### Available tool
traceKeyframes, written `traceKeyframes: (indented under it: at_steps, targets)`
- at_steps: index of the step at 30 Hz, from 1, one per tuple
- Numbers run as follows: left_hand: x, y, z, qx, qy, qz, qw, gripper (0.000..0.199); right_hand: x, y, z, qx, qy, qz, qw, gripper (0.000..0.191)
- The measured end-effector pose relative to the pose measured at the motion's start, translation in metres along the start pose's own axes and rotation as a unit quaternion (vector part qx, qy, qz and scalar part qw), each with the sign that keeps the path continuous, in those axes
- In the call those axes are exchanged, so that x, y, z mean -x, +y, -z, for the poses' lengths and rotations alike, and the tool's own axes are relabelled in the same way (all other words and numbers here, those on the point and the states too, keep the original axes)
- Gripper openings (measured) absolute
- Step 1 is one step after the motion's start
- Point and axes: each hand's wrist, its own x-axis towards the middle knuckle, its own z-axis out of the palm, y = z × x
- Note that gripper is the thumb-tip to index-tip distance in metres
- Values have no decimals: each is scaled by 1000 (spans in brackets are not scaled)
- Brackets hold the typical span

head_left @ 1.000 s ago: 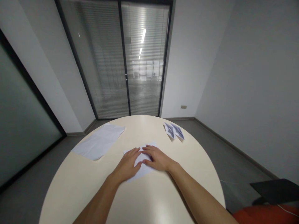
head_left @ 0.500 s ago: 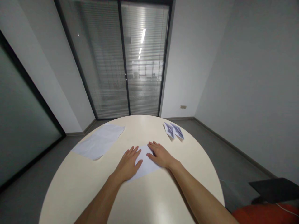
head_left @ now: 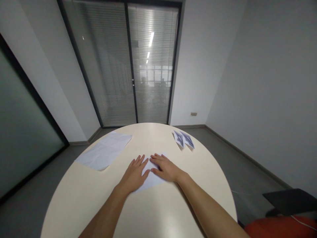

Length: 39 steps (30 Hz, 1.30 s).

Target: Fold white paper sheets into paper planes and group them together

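A sheet of white paper (head_left: 151, 181) lies on the table in front of me, partly covered by both hands. My left hand (head_left: 135, 174) rests flat on its left side, fingers stretched forward and thumb pointing inward. On the right part of the same sheet lies my right hand (head_left: 165, 168), open, its fingers pointing left toward the other hand. The two thumbs almost meet at the middle of the paper. Neither hand grips anything.
The round cream table (head_left: 81, 198) fills the lower middle. A larger creased white sheet (head_left: 105, 151) lies at its far left. Two folded paper pieces with dark shading (head_left: 183, 139) stand far right. Beyond the table's right edge are a black flat object (head_left: 293, 201) and a red surface (head_left: 279, 228).
My right hand has slid left across the paper, closer to my left hand, uncovering some of the sheet's far right corner. My left hand has hardly moved.
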Motion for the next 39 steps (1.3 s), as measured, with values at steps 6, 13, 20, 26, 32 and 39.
traceKeyframes:
  at_steps: [6,13,20,26,32,39]
  targets:
    - [-1,-1,-2,-4,6,3,1000,58,0,6,-4,9,5,-42,999,64]
    - [0,3,-3,-36,29,48,998,55,4,10,2,19,14,-115,993,64]
    - [0,1,-3,-109,88,122,983,47,6,10,3,16,13,-150,989,64]
    - [-1,-4,4,-118,166,61,977,43,6,16,-4,31,16,-161,986,66]
    - [1,4,1,-7,84,-88,993,51,-1,12,-2,59,47,-194,978,62]
    - [2,5,-4,-6,3,-2,1000,62,-4,5,6,78,76,-151,983,57]
